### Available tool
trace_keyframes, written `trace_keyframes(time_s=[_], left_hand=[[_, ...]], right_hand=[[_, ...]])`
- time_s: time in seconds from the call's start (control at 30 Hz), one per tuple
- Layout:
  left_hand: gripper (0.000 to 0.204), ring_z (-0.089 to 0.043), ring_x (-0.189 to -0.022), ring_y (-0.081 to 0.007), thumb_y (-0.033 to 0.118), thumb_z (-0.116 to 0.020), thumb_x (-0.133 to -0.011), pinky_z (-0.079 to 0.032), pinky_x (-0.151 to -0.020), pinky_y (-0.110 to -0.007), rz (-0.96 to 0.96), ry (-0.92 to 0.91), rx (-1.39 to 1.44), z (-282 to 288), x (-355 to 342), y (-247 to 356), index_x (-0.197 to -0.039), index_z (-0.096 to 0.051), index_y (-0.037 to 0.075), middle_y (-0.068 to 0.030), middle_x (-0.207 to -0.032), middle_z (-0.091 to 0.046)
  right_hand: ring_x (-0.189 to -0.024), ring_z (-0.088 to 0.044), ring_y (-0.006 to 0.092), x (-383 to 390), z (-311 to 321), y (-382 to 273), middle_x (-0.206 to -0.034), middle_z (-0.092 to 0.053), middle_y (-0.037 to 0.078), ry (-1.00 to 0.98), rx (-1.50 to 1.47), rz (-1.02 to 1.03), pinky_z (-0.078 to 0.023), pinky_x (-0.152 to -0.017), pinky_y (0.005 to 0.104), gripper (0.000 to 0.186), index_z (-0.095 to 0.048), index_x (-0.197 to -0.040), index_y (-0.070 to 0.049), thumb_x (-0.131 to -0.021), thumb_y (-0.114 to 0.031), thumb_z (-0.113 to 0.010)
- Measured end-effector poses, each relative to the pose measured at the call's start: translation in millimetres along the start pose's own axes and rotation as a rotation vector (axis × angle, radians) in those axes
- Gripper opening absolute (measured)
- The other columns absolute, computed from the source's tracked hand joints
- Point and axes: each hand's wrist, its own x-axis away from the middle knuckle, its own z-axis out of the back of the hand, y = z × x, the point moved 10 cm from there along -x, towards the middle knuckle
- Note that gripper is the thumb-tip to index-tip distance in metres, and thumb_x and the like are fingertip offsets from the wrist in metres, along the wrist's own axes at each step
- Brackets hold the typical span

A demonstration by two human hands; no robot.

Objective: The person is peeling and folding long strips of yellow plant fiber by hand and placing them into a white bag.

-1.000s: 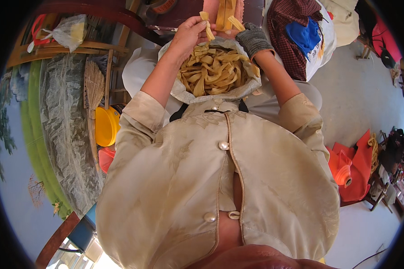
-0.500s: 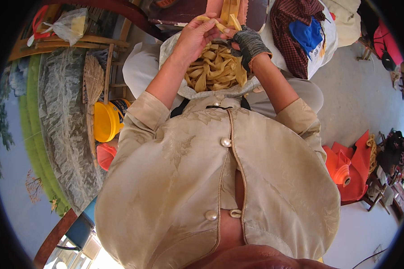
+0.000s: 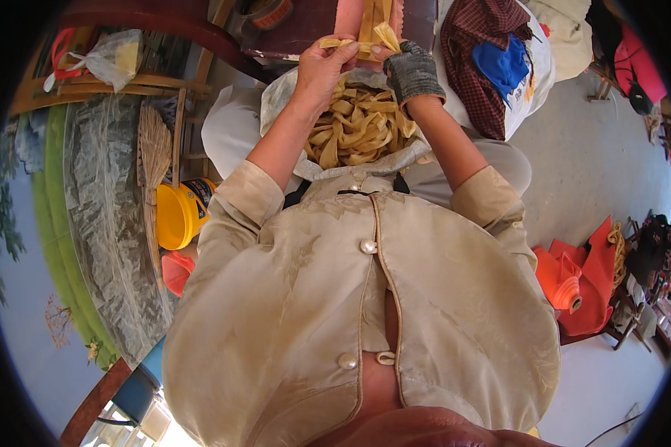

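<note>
A tan, flat strip is stretched between my two hands at the top of the view. My left hand, bare, pinches one end with thumb and fingers. Opposite it, my right hand wears a grey fingerless glove and grips the strip, whose loose end sticks up past the fingers. Below both hands, a whitish sack on my lap holds a heap of similar tan strips. Just beyond my hands lies a pink cloth with a yellowish-brown flat piece on it.
A dark maroon surface bears a roll of tape at the far side. Checked dark red cloth and a blue cloth lie on a white bag to the right. A yellow bucket and a straw broom stand left.
The strip is now pulled straighter between my hands, which have drawn slightly apart. My right hand has turned, showing more of the glove's back. The view has shifted a little.
</note>
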Motion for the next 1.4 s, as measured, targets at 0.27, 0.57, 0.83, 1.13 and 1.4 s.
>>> trace_keyframes(time_s=[0.27,0.57,0.83,1.13,1.4], left_hand=[[0.021,-0.054,-0.07,-0.0113,0.016,-0.062,-0.083,-0.047,-0.066,-0.025,-0.028,0.066,-0.045,3.6,-19.2,-4.4,-0.1,-0.057,0.003,-0.0029,-0.081,-0.059],[0.026,-0.057,-0.079,-0.0158,0.021,-0.049,-0.091,-0.05,-0.076,-0.031,0.054,-0.008,0.326,-11.2,-16.7,-0.5,-0.112,-0.051,0.005,-0.0079,-0.096,-0.06],[0.019,-0.052,-0.069,-0.0097,0.019,-0.042,-0.094,-0.047,-0.068,-0.029,0.252,-0.205,0.357,-30.9,6.8,6.3,-0.104,-0.05,0.006,-0.0064,-0.096,-0.06],[0.017,-0.03,-0.047,-0.0029,0.022,-0.041,-0.095,-0.029,-0.048,-0.018,0.283,-0.293,0.3,-45.2,28.8,18.7,-0.094,-0.049,0.008,0.0031,-0.065,-0.043],[0.017,-0.029,-0.046,-0.002,0.022,-0.043,-0.094,-0.03,-0.048,-0.019,0.418,-0.378,0.471,-57.4,45.0,8.1,-0.095,-0.05,0.006,0.0052,-0.063,-0.041]], right_hand=[[-0.05,-0.052,0.0178,-22.6,-11.1,19.3,-0.058,-0.055,0.009,-0.05,-0.248,-0.143,-0.043,-0.048,0.0321,0.027,-0.064,-0.084,-0.001,-0.073,-0.026,-0.067],[-0.064,-0.058,0.0281,-27.7,-22.3,23.0,-0.061,-0.056,0.009,-0.134,0.054,0.047,-0.046,-0.062,0.034,0.034,-0.062,-0.08,-0.003,-0.076,-0.037,-0.062],[-0.055,-0.053,0.0142,2.4,-6.8,3.5,-0.054,-0.048,0.003,-0.158,-0.558,-0.212,-0.042,-0.05,0.0273,0.029,-0.056,-0.082,0.0,-0.071,-0.022,-0.072],[-0.082,-0.06,0.0269,46.3,5.0,-96.0,-0.088,-0.061,0.012,-0.061,0.304,0.806,-0.048,-0.073,0.035,0.026,-0.062,-0.097,-0.009,-0.078,-0.026,-0.064],[-0.083,-0.061,0.0253,56.0,3.0,-99.5,-0.089,-0.062,0.013,-0.052,0.499,0.834,-0.048,-0.072,0.0337,0.031,-0.061,-0.097,-0.005,-0.076,-0.028,-0.066]])
